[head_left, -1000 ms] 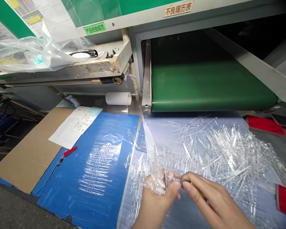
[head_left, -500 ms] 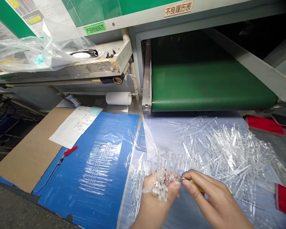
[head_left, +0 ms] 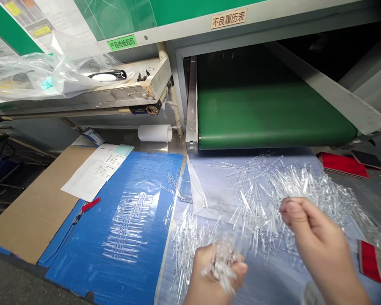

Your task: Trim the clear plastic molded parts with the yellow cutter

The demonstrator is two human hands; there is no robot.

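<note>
A bunch of clear plastic pieces point(head_left: 224, 264) is gripped in my left hand point(head_left: 206, 271), low in the middle of the view; motion blurs it. My right hand point(head_left: 314, 237) is raised to the right, apart from the left, with thumb and fingers pinched together. What the pinch holds is hidden; a thin clear sliver shows by the fingertips, and I cannot tell if it is held. Behind the right hand lies a large heap of clear thin plastic pieces point(head_left: 260, 212). A smaller pile of clear pieces point(head_left: 182, 250) sits left of my left hand.
A blue sheet point(head_left: 89, 254) on the left carries a row of clear pieces in a bag point(head_left: 127, 228). Beside it are cardboard point(head_left: 34, 203), a paper form point(head_left: 97, 173) and a red-handled tool point(head_left: 90, 205). A green conveyor belt point(head_left: 273, 114) ends above the heap. Red pads point(head_left: 343, 165) lie right.
My right hand has moved away from the left, up and right toward the heap. The yellow handle seen in it before no longer shows. The view has shifted slightly.
</note>
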